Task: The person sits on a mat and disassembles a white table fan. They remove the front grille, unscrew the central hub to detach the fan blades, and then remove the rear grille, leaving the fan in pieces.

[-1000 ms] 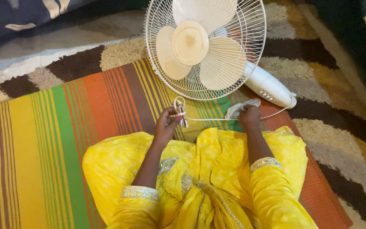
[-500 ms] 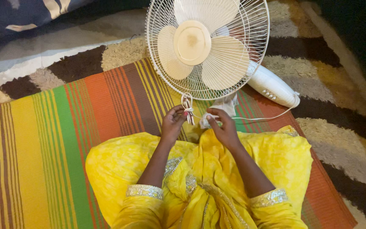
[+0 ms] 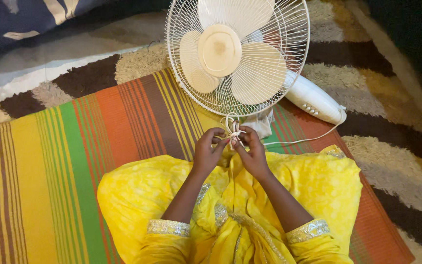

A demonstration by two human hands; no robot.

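Note:
A white fan with a wire cage and cream blades lies on the rug, its white base to the right. A thin white cord runs from the base to a small coiled bundle. My left hand and my right hand both pinch this bundle, fingertips close together just below the fan cage. A pale cloth lies on the mat behind my right hand. My yellow sleeves and dress fill the lower middle.
A striped mat in orange, green and yellow lies under me on a shaggy brown and cream rug. Dark blue bedding is at the top left. A dark piece of furniture edges the right side.
My right hand left the pale cloth and came left to the cord bundle. My left hand carried the bundle rightwards, so both hands now meet on it.

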